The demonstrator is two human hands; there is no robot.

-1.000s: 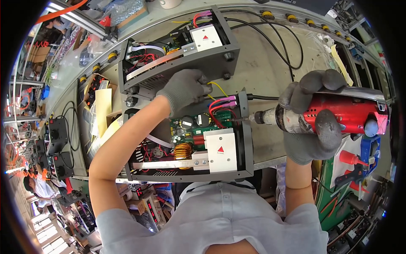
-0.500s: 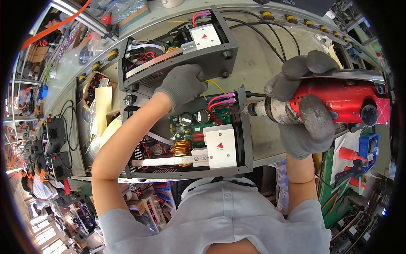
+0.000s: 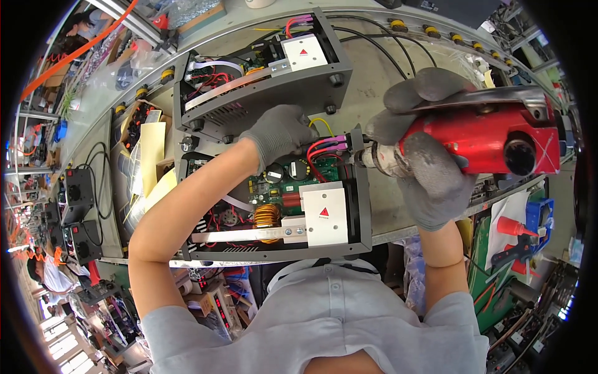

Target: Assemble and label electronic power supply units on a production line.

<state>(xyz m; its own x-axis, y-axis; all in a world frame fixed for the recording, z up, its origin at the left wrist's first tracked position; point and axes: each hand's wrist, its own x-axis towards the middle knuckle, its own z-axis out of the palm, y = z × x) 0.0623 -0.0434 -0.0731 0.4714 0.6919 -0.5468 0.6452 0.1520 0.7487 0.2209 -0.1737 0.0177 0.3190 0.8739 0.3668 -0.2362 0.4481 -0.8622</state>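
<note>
Right hand (image 3: 434, 174) grips a red drill (image 3: 483, 134), an open case (image 3: 293, 255) to its left; left hand (image 3: 281, 132) curls by yellow wire (image 3: 322, 120), hold unclear.

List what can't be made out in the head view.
All in the head view:
End of the yellow wire: lost behind the left hand; can't tell whether it's gripped.
Bit tip of the red power tool: lost at the right panel of the near case.
Tool's midsection: partly covered by the right hand.
Case's far left interior: behind the left forearm.
</note>
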